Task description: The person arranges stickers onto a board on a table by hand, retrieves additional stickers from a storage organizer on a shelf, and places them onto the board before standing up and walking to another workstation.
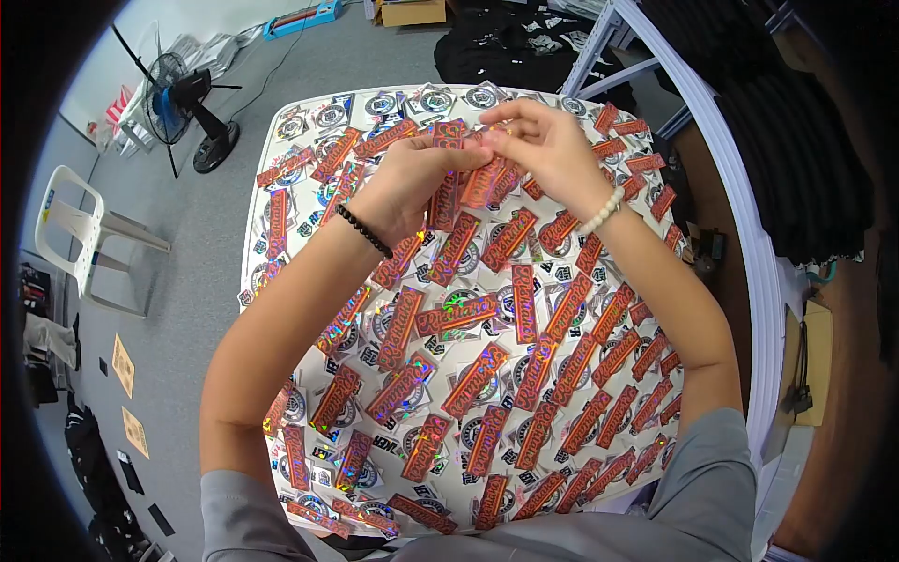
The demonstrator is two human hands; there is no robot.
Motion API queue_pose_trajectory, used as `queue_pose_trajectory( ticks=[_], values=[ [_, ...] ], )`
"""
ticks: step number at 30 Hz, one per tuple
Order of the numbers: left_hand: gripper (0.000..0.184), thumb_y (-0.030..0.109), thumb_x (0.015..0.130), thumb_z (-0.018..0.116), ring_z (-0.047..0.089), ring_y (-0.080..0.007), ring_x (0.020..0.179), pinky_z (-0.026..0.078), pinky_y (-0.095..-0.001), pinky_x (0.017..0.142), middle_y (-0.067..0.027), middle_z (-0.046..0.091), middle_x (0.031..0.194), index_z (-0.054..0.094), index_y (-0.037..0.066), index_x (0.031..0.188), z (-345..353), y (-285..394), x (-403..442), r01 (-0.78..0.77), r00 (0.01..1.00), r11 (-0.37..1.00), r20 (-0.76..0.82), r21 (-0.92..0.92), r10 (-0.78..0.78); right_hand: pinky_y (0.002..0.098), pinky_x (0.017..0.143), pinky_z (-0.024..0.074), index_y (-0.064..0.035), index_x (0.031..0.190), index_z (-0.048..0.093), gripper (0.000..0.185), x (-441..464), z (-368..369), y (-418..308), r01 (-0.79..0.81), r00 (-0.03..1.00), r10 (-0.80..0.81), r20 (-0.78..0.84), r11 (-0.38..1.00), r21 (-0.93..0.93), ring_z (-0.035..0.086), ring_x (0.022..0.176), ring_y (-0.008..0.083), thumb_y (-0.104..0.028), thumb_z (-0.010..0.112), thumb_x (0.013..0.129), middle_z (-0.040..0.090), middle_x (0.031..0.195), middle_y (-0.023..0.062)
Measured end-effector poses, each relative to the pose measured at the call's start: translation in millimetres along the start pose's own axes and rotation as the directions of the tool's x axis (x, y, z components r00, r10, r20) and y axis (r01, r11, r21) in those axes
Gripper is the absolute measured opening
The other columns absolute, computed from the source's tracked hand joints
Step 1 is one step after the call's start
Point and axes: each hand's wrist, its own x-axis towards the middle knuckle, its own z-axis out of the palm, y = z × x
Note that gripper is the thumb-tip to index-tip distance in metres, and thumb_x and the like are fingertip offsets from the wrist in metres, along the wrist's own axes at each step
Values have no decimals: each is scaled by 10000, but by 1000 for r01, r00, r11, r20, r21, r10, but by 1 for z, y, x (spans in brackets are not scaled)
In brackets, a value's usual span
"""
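My left hand point(417, 178), with a dark bead bracelet at its wrist, is closed on several red holographic stickers point(444, 204) near the far side of the white table point(356, 272). My right hand point(552, 155), with a pale bead bracelet, meets it there, thumb and fingertips pinched at one red sticker point(482, 187) beside the left thumb. Beneath both hands lie many small piles, most with a red lettered sticker, such as this one point(455, 248), over round black-and-white stickers. Along the far edge, round stickers point(434, 99) show without red ones on top.
A black fan point(192, 103) and a white plastic chair point(89, 229) stand on the grey floor to the left. At the right is a metal rack point(749, 215) with dark garments point(787, 140). Black clothing point(506, 51) lies beyond the table.
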Motion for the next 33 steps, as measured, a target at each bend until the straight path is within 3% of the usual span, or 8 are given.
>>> queue_pose_trajectory(
  ticks=[5, 9, 15, 22, 25, 26, 32, 33],
  values=[
    [243, 162, 876, 470, 585, -157, 729, 493, -282, 671, -94, 610, 909, 490, -8, 1049, -14, 14, -26, 109, 992, 993, 56, 33, -111, 249, 661, 479, -31, 917, 650, 207, 48, -62, 55, -19, 926, -19, -377, 995, -95, 627, 753, 138, -128, 658, 735, 664, 809, 99],
    [257, 73, 894, 391, 597, -201, 909, 503, -311, 803, -142, 577, 1025, 424, -56, 1114, -35, 15, -43, 82, 993, 996, 83, -31, -79, 281, 703, 476, -152, 855, 685, 207, 71, -111, 111, -359, 711, 45, -702, 881, -308, 634, 777, 201, -277, 687, 690, 670, 853, 66],
    [223, 82, 885, 442, 615, -150, 885, 528, -242, 675, -135, 614, 989, 504, -69, 1037, -55, 20, -86, 67, 995, 998, 78, 9, -68, 512, 835, 319, -240, 1026, 604, 390, 52, -105, 98, -482, 616, -281, -736, 605, -634, 454, 1049, 305, -449, 642, 699, 551, 1071, 62],
    [381, 114, 899, 408, 562, -168, 855, 471, -278, 763, -87, 574, 896, 371, -27, 1251, -76, 26, -180, -98, 990, 968, -122, -233, 71, 371, 831, 404, -91, 958, 600, 244, -79, -61, -37, 89, 627, -679, -381, 549, -831, 513, 912, 279, -169, 649, 732, 509, 1005, 124],
    [497, 110, 880, 415, 505, -192, 1001, 428, -342, 895, -106, 513, 1096, 259, -20, 1334, -115, 22, -225, -154, 986, 913, 5, -378, 169, 327, 805, 414, -51, 1015, 584, 309, -169, -48, -108, 69, 702, -610, -368, 572, -817, 510, 901, 228, -87, 661, 718, 445, 1085, 119],
    [501, 81, 892, 393, 339, -231, 1244, 261, -387, 1056, -123, 357, 1350, 221, 22, 1359, -140, 20, -230, -71, 894, 900, 373, -430, 249, 318, 777, 425, -40, 1014, 584, 312, -197, -45, -127, 37, 686, -622, -376, 547, -837, 515, 883, 221, -74, 662, 714, 445, 1101, 130],
    [699, 92, 881, 488, 265, -299, 1282, 256, -371, 1054, -101, 118, 1453, 16, 50, 1394, -264, -43, -310, -132, 952, 895, -305, -427, -5, 330, 696, 427, -87, 915, 608, 227, -354, -71, -185, -447, 632, -546, -550, 322, -834, 553, 803, 223, -135, 658, 699, 528, 1002, 87],
    [564, 35, 874, 463, 315, -283, 1253, 297, -371, 1034, -116, 258, 1387, 163, 26, 1350, -252, -54, -324, -205, 957, 823, -286, -529, 54, 337, 690, 434, -79, 868, 605, 166, -379, -79, -188, -561, 580, -502, -641, 325, -762, 556, 792, 243, -118, 642, 710, 545, 940, 82]
  ],
)
